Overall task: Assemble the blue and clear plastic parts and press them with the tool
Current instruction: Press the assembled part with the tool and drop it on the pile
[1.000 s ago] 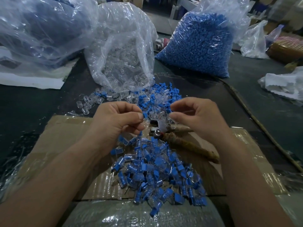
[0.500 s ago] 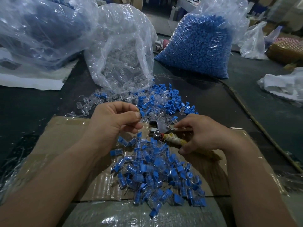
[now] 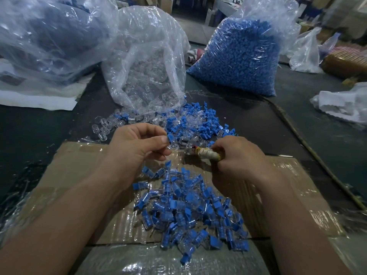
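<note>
My left hand (image 3: 137,147) pinches a blue and clear plastic part (image 3: 171,140) between thumb and fingers, just above the cardboard. My right hand (image 3: 238,155) grips the cloth-wrapped handles of the pressing tool (image 3: 206,154), whose metal head points left toward the held part, a short gap away. A heap of assembled blue and clear parts (image 3: 190,211) lies on the cardboard below both hands. Loose blue and clear pieces (image 3: 198,124) are scattered behind the hands.
Taped cardboard (image 3: 79,175) covers the dark table. An open bag of clear parts (image 3: 147,76) stands at centre back, a full bag of blue parts (image 3: 238,56) to its right, a large bag (image 3: 49,36) at the left. White crumpled plastic (image 3: 341,104) lies far right.
My right hand dropped from in front of the loose pieces onto the tool, closed round its handles and lifted it. My left hand stayed in place with its part.
</note>
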{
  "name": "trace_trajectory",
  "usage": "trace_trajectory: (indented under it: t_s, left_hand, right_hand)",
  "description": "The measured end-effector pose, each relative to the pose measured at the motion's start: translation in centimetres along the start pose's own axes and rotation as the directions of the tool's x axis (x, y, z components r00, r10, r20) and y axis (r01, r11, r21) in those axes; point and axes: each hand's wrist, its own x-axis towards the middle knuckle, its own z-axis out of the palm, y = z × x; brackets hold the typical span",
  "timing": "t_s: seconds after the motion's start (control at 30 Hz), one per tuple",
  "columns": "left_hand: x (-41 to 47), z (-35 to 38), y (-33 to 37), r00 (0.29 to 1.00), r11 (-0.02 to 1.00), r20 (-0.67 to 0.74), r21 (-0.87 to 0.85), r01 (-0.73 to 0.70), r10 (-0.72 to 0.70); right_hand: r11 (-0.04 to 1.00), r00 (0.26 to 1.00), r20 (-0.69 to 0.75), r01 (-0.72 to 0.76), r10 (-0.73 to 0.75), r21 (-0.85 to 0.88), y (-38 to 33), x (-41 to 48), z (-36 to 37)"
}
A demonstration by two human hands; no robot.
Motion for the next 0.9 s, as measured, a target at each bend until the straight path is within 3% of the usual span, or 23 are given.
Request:
trace_trajectory:
  t_s: [0.27,0.4,0.53,0.9]
  left_hand:
    - [0.1,0.0,-0.4,0.990,0.990,-0.067,0.081,-0.115,0.121]
    - [0.0,0.1,-0.5,0.974,0.972,-0.099,0.142,-0.187,0.202]
    - [-0.1,0.3,-0.5,0.958,0.955,-0.110,0.168,-0.243,0.263]
    - [-0.2,0.5,-0.5,0.938,0.921,-0.095,0.246,-0.301,0.332]
  right_hand:
    - [0.939,0.917,-0.395,0.180,-0.053,0.293,-1.3,-0.5,-0.2]
    - [0.922,0.933,-0.352,0.202,-0.077,0.332,-2.1,-0.7,0.2]
    - [0.948,0.955,-0.265,0.199,-0.131,0.250,-2.6,-0.6,0.6]
    - [0.941,0.971,-0.176,0.204,-0.161,0.270,-3.3,-0.8,0.5]
